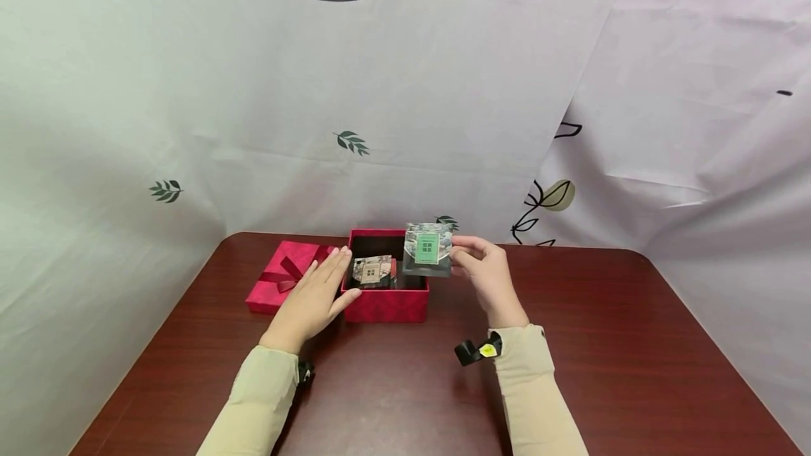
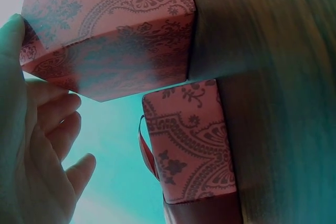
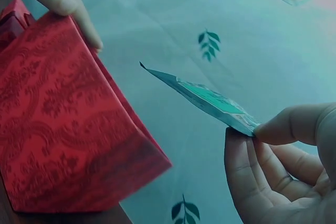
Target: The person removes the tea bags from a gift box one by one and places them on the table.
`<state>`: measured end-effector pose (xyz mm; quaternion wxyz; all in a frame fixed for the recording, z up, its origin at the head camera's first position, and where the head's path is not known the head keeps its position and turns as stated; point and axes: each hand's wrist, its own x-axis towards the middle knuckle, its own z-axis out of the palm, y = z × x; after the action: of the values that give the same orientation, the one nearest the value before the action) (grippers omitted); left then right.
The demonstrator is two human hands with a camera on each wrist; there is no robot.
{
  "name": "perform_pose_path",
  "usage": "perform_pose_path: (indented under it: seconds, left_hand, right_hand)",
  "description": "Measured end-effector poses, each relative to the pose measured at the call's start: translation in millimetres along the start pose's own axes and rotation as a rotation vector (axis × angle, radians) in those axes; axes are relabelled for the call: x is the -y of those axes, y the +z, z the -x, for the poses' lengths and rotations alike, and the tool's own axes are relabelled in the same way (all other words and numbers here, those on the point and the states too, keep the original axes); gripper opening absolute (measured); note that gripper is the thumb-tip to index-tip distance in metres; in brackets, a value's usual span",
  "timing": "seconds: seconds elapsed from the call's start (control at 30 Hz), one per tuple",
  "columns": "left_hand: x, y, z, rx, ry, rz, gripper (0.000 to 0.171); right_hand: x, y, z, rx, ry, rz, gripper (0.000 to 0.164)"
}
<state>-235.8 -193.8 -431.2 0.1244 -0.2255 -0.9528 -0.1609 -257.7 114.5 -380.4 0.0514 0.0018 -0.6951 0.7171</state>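
Note:
Between thumb and fingers, my right hand [image 1: 486, 274] pinches the edge of a flat square sachet [image 1: 427, 250] with a green label. The sachet is above the right side of an open red gift box [image 1: 385, 307], and in the right wrist view it is tilted, apart from the box. Inside the box lie sachets [image 1: 372, 271], the top one with a beige label. My left hand [image 1: 313, 300] has its fingers stretched out along the box's left side. In the left wrist view its thumb [image 2: 11, 35] touches the box's corner; whether the other fingers touch it I cannot tell.
A red lid [image 1: 279, 277] with a dark red ribbon bow lies left of the box, partly behind the left hand. The brown wooden table [image 1: 608, 343] extends to both sides. A pale cloth [image 1: 443, 90] with printed leaves hangs behind its back edge.

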Motion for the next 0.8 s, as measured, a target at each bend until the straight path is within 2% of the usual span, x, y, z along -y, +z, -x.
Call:
perform_pose_path:
  seconds: [0.43, 0.8]
  left_hand:
    - [-1.6, -1.9, -0.9, -0.003, 0.003, 0.004, 0.077]
    - [-0.9, -1.0, 0.6, 0.000, 0.005, 0.001, 0.077]
  right_hand:
    - [-8, -30, -3, -0.061, 0.071, -0.120, 0.033]
    - [-34, -42, -12, -0.125, 0.185, -0.094, 0.033]
